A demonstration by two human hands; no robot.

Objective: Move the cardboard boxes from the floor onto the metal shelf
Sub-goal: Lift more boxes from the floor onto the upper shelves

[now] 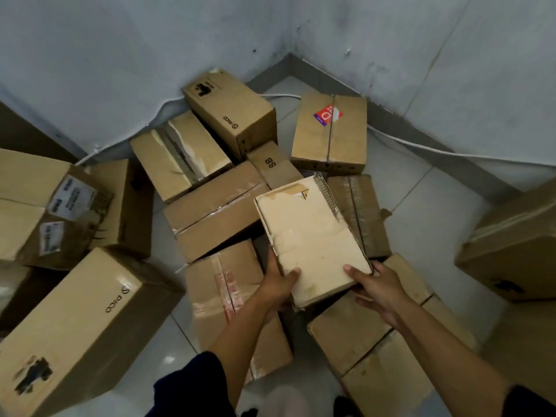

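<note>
A pale, worn cardboard box is lifted above the pile in the middle of the view, tilted away from me. My left hand grips its near left corner, thumb on top and fingers underneath. My right hand holds the near right corner the same way, thumb on the top face. Several more cardboard boxes lie scattered on the tiled floor below, among them a taped one right under my left arm. No metal shelf is in view.
A large PICO box lies at lower left, labelled boxes stack at the left, and another box sits at the right edge. White walls meet in a corner behind the pile. A white cable runs along the wall base.
</note>
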